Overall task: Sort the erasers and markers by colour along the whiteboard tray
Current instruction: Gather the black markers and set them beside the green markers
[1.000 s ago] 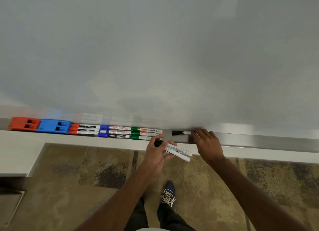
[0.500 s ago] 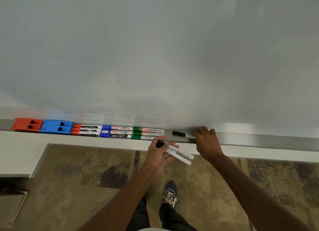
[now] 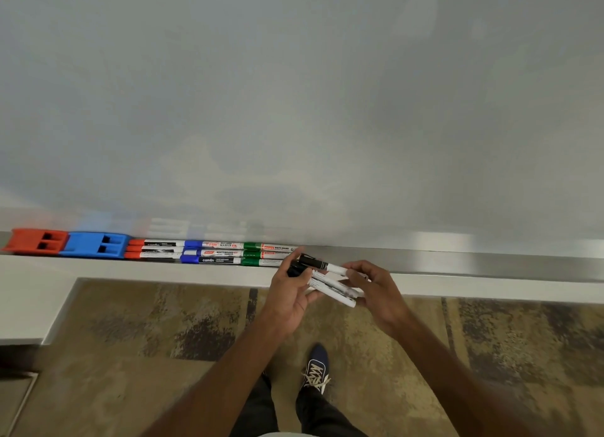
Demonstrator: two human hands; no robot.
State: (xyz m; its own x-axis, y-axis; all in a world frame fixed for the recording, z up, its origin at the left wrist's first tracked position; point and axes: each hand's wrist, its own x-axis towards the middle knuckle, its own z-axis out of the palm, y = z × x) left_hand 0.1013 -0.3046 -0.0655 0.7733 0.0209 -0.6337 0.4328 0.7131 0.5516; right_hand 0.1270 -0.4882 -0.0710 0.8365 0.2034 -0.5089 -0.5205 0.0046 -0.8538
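Note:
A metal whiteboard tray (image 3: 474,262) runs along the board's lower edge. On its left lie a red eraser (image 3: 34,240) and a blue eraser (image 3: 94,245), then red-capped markers (image 3: 153,249), blue-capped markers (image 3: 210,252) and green-capped markers (image 3: 266,254) in rows. My left hand (image 3: 289,293) grips two black-capped markers (image 3: 331,289) just in front of the tray. My right hand (image 3: 376,289) holds a third black marker (image 3: 322,265) against that bundle, its cap pointing left.
A white ledge (image 3: 39,293) sticks out below the tray at the left. Patterned carpet (image 3: 163,338) lies below, with my dark shoe (image 3: 316,369) on it. The tray's right stretch (image 3: 523,265) holds nothing visible.
My right hand lifted the black marker off the tray and brought it left and down to the two markers in my left hand.

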